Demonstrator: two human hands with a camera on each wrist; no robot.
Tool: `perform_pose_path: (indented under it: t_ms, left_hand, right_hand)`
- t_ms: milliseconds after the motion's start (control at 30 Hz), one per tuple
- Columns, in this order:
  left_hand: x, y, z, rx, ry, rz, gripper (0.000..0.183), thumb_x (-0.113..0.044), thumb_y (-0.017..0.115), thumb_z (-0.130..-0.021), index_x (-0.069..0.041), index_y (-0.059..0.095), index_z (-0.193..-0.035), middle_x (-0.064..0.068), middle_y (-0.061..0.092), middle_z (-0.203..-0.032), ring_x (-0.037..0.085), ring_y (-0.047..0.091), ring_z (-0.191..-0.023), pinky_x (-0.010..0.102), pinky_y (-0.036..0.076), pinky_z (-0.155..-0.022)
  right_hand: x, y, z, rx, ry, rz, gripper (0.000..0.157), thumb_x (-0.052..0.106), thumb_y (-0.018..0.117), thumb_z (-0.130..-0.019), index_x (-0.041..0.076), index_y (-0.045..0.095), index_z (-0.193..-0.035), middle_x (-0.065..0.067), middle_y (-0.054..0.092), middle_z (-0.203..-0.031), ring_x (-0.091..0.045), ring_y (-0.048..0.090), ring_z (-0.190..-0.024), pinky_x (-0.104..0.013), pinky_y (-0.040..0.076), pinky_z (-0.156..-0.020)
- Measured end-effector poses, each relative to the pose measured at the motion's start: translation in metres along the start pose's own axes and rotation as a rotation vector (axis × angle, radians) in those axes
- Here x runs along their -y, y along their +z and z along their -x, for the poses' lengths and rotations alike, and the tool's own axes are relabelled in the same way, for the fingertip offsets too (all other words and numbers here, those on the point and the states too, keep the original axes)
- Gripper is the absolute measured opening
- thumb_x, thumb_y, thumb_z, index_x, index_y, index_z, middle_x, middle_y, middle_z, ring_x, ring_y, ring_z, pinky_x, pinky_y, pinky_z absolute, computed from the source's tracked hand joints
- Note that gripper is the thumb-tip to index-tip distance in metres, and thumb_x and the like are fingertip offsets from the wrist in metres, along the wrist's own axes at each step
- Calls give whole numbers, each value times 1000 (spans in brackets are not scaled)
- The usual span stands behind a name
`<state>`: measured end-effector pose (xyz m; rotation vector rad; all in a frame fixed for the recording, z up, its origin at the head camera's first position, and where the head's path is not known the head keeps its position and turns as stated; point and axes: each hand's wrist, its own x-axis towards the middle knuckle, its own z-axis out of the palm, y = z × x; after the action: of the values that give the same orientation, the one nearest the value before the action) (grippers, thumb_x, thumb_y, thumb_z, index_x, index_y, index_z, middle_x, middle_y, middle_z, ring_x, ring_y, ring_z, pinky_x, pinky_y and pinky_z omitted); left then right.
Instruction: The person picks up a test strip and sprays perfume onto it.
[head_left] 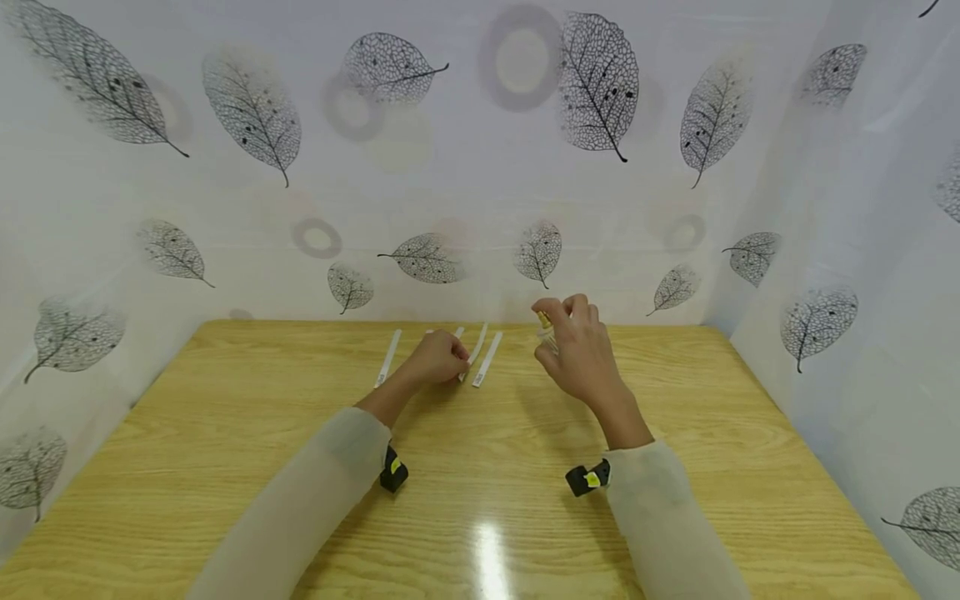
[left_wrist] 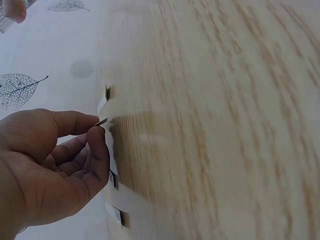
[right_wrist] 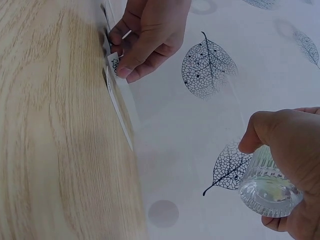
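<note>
My left hand (head_left: 437, 358) pinches a white paper test strip (head_left: 478, 343) by its near end, between thumb and fingertips. The strip rises in a slight bend over the table's far part, and handwriting marks its label end (right_wrist: 115, 64) in the right wrist view. To the right, my right hand (head_left: 585, 354) grips a small ribbed clear-glass perfume spray bottle (right_wrist: 267, 192) above the table. A fingertip lies over the bottle's gold spray top (head_left: 544, 319). Most of the bottle is hidden by the hand in the head view.
More white strips lie in a row by the table's back edge, one strip (head_left: 489, 360) right of my left hand and another strip (head_left: 387, 360) to its left; the hand partly covers others. Behind the wooden table (head_left: 480, 467) hangs a leaf-printed white curtain (head_left: 465, 183).
</note>
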<state>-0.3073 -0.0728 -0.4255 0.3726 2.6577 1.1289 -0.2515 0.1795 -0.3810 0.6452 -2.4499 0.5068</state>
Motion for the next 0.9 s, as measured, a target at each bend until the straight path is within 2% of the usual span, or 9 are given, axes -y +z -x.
perform_pose_path:
  t_ms: [333,900]
  left_hand:
    - [-1,-1,0,1,-18,-10,13,-4,68,-92,3,74,-101,11,72,-87,17,67,-67,28,56,-64]
    - [-4,0,0,-50,-54,-49,5,-3,72,-87,0,76,-87,8,72,-76,16,67,-62,26,55,-58]
  right_hand:
    - [0,1,0,7,8,5,54,7,69,-86,20,47,-134,-18,43,-108,-32,39,-80,-41,33,-61]
    - [1,-1,0,12,9,15,55,7,70,-87,20,47,-135,-18,42,-109,-32,39,-81,-41,33,-62]
